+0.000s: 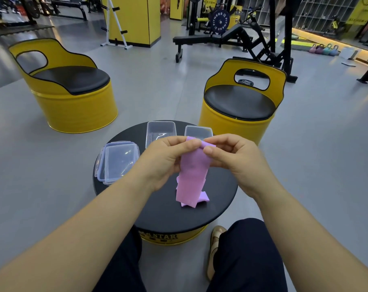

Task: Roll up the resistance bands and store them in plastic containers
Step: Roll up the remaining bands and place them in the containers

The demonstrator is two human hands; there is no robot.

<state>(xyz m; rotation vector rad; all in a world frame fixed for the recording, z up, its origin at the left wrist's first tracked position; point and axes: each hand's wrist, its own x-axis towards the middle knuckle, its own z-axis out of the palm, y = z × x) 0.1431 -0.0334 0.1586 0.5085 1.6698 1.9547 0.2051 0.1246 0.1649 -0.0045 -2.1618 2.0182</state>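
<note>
Purple resistance band [192, 171] hangs pinched at top by left hand [168, 160] and right hand [235, 157] above table [157, 209] lettered "STAR".

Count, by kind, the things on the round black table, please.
Purple resistance band: 1
Clear plastic containers: 3 (the right one, partly hidden, may be only a lid)
Total: 4
</note>
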